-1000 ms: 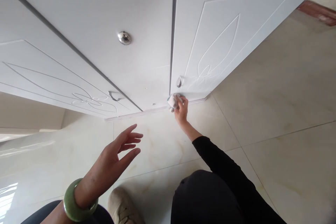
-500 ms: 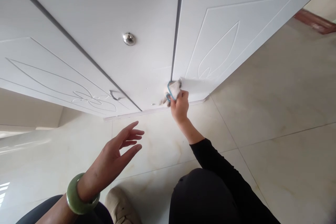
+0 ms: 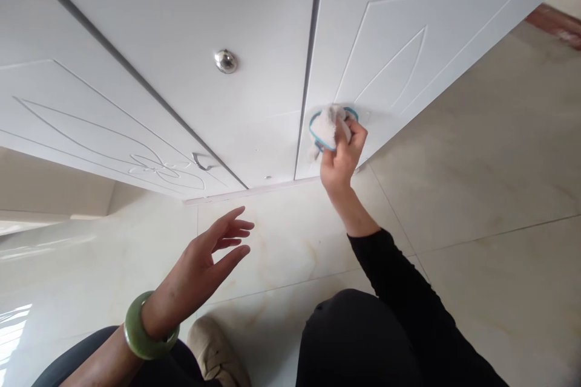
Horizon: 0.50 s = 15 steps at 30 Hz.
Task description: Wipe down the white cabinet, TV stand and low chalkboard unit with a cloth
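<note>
Right hand [image 3: 341, 160]: closed around a small white cloth with a blue-stitched edge [image 3: 327, 127]. The fingers bunch the cloth and press it against the white cabinet door with engraved leaf lines [image 3: 408, 30]. The cloth lies low on that door, just right of the dark seam [image 3: 310, 72] between the doors and a little above the door's bottom edge. I judge the bunching gives a thick pad under the fingertips, so that pressure lands on the panel rather than on loose fabric. The black sleeve [image 3: 399, 290] runs back from the wrist, arm extended.

Left hand [image 3: 204, 266]: spread, fingers loosely apart, holding and touching nothing. It hangs above the glossy cream floor tiles [image 3: 476, 163], well apart from the cloth. I take it as a balancing posture. A green stone bangle [image 3: 147, 329] sits on that wrist.

Surroundings: the neighbouring plain white door carries a round metal knob [image 3: 226, 61], and a curved metal pull handle [image 3: 202, 161] sits farther left. Both are untouched. A beige shoe [image 3: 218, 354] is at the bottom edge, beside a black-clad knee [image 3: 354, 338], which suggests a crouch close to the doors.
</note>
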### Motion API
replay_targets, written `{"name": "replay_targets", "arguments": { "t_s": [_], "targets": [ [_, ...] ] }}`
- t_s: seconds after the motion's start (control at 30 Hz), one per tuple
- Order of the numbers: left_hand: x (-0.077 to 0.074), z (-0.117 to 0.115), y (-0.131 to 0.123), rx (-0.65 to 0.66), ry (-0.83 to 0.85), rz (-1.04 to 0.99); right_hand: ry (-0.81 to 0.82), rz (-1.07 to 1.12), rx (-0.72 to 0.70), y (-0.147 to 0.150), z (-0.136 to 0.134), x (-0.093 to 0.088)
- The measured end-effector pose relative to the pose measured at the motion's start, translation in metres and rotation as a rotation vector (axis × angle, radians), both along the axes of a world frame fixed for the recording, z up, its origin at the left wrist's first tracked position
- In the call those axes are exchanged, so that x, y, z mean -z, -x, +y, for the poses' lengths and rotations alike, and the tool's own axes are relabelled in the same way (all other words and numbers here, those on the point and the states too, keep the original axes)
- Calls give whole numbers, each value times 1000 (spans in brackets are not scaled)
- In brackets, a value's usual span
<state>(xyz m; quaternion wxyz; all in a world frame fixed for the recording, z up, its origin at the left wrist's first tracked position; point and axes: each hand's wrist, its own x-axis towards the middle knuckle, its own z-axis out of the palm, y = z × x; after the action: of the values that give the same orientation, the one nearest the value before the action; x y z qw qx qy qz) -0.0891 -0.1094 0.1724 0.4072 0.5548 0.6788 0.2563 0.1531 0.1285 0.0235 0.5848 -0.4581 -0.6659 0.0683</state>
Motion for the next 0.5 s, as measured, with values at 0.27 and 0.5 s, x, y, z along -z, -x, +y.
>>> {"name": "replay_targets", "arguments": {
  "t_s": [0.27,0.5],
  "targets": [
    [-17,-2,4,-79,-11,-131,102,57,44,4,1,76],
    [-19,-20,-3,61,73,-213,841,240,157,7,-17,118]
  ]
}}
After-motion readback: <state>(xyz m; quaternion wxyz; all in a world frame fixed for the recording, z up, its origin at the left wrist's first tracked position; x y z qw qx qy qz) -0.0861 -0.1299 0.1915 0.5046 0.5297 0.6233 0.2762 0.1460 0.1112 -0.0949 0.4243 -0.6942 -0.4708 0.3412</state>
